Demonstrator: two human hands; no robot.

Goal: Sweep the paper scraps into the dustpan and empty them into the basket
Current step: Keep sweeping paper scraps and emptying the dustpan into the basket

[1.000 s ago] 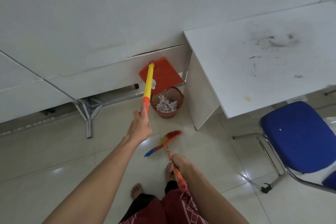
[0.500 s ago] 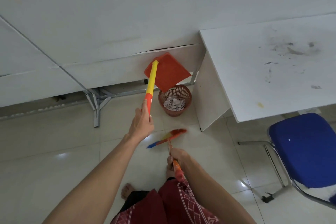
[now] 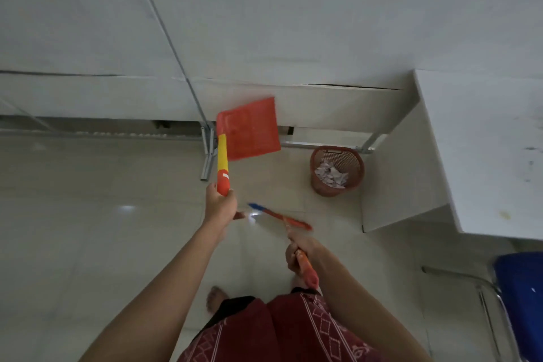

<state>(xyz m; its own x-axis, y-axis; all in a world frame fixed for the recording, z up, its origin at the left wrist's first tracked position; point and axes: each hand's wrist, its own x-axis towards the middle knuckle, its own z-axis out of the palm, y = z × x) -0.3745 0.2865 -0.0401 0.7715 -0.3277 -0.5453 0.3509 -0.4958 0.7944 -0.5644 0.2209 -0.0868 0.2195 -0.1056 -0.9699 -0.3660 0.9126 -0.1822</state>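
**Dustpan swung clear of basket; scraps deposited**

Crumpled white paper scraps (image 3: 331,175) lie inside the round reddish-brown mesh plastic basket (image 3: 320,185), which stands on the tiled floor (image 3: 88,229) just beside the white table (image 3: 484,141). The flat red plastic dustpan (image 3: 249,129), over the basket half a second ago, now hangs raised well to its left, with no scraps visible on it. Left hand (image 3: 219,206): fingers (image 3: 232,198) wrapped round the dustpan's yellow-and-red handle. Right hand (image 3: 299,253): gripping the multicoloured broom (image 3: 282,217), head low over the floor. Judgement: emptying looks done.
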